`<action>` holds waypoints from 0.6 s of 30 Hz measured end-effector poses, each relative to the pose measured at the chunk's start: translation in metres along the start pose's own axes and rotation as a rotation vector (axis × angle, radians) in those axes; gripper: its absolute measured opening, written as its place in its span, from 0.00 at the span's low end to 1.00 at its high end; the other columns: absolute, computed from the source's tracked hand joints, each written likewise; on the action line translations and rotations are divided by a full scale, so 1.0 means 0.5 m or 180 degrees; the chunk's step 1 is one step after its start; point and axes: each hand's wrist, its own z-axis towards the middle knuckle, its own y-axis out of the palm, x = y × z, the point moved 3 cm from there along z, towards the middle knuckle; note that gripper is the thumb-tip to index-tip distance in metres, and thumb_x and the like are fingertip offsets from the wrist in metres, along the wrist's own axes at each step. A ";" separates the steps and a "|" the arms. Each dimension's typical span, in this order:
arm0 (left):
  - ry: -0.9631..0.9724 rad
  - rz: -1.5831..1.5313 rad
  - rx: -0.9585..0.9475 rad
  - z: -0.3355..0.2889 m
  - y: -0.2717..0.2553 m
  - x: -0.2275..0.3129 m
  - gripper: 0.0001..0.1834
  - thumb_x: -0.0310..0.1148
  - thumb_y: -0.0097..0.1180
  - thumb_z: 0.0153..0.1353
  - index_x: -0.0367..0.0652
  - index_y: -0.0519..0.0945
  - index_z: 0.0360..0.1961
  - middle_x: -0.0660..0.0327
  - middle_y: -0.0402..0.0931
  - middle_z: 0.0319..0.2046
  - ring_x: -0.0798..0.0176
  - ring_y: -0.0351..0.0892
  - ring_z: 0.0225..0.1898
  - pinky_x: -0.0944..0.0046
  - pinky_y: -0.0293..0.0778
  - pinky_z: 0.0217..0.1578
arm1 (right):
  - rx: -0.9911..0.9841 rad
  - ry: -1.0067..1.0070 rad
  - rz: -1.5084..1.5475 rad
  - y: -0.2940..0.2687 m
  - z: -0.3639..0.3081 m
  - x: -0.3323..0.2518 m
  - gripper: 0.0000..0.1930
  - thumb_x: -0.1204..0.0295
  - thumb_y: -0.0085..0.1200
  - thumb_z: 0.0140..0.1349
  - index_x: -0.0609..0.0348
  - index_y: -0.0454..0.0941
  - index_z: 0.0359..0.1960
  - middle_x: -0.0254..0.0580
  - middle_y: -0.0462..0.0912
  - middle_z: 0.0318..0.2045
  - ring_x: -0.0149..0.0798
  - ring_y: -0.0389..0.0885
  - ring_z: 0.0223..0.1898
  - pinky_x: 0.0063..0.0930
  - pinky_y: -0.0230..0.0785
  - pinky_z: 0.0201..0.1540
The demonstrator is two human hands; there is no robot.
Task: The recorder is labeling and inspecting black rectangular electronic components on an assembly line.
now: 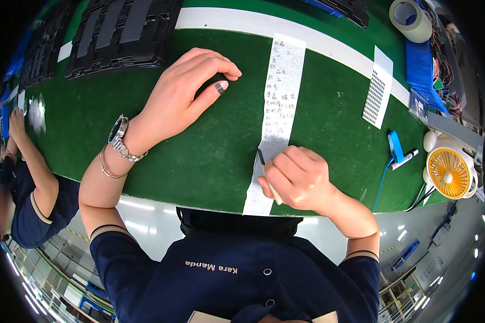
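A long, narrow strip of white paper (277,134) with handwriting runs across the green table mat (210,156). My right hand (297,177) rests over its nearer part, closed round a slim tool (261,156) with a black tip and a cream-coloured end; the grip hides its middle, so its kind is unclear. Left of the paper, my left hand (191,91) hovers at or just above the mat, fingers loosely bent and thumb apart. A small dark square piece (219,88) sits on that thumb's tip. A watch (118,132) and a bangle circle my left wrist.
Black plastic trays (121,35) stand at the far left. A sheet of small dark squares (380,89), tape roll (410,20), blue clip-like item with cord (395,146), marker (404,160) and small fan (448,167) lie right. A co-worker's arm (37,167) is at left.
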 end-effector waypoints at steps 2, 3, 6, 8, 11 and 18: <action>-0.0006 0.0008 0.0001 -0.001 0.000 0.000 0.10 0.25 0.54 0.61 0.39 0.79 0.44 0.58 0.81 0.39 0.51 0.77 0.51 0.54 0.73 0.53 | -0.0055 -0.0075 0.0018 0.001 -0.001 -0.004 0.11 0.69 0.64 0.46 0.53 0.71 0.21 0.31 0.66 0.22 0.32 0.69 0.25 0.24 0.65 0.24; -0.0005 0.0010 0.0003 0.000 0.000 0.001 0.10 0.25 0.54 0.61 0.39 0.79 0.44 0.58 0.81 0.39 0.51 0.77 0.51 0.54 0.73 0.53 | -0.0096 -0.0096 0.0042 0.002 -0.003 -0.006 0.11 0.69 0.64 0.46 0.53 0.71 0.21 0.30 0.67 0.22 0.31 0.69 0.25 0.24 0.65 0.24; -0.0003 0.0015 -0.0002 0.000 0.000 0.002 0.10 0.25 0.54 0.62 0.39 0.79 0.44 0.58 0.81 0.39 0.51 0.77 0.51 0.54 0.73 0.53 | -0.0087 -0.0184 0.0145 0.007 -0.005 -0.015 0.11 0.68 0.64 0.46 0.53 0.72 0.21 0.30 0.66 0.21 0.31 0.69 0.24 0.24 0.65 0.23; -0.0004 0.0012 -0.0007 0.001 0.001 0.001 0.10 0.25 0.54 0.62 0.39 0.79 0.44 0.58 0.81 0.39 0.51 0.77 0.51 0.54 0.73 0.53 | -0.0002 -0.0200 0.0229 0.006 -0.008 -0.016 0.11 0.68 0.65 0.46 0.53 0.72 0.21 0.30 0.66 0.20 0.31 0.69 0.23 0.24 0.64 0.22; -0.0015 -0.0010 -0.0004 0.000 0.002 0.000 0.10 0.25 0.54 0.62 0.39 0.79 0.44 0.58 0.81 0.39 0.51 0.77 0.51 0.54 0.73 0.53 | 0.0216 -0.0052 0.0259 -0.009 -0.013 0.000 0.10 0.69 0.65 0.47 0.55 0.74 0.22 0.32 0.67 0.19 0.33 0.69 0.21 0.26 0.63 0.21; -0.0048 0.0005 -0.0037 0.001 -0.002 0.003 0.10 0.26 0.55 0.61 0.39 0.79 0.44 0.58 0.81 0.40 0.51 0.77 0.51 0.54 0.72 0.53 | 0.0428 0.0611 -0.0142 -0.035 0.004 0.058 0.07 0.73 0.65 0.47 0.56 0.76 0.23 0.34 0.72 0.19 0.37 0.72 0.20 0.28 0.64 0.20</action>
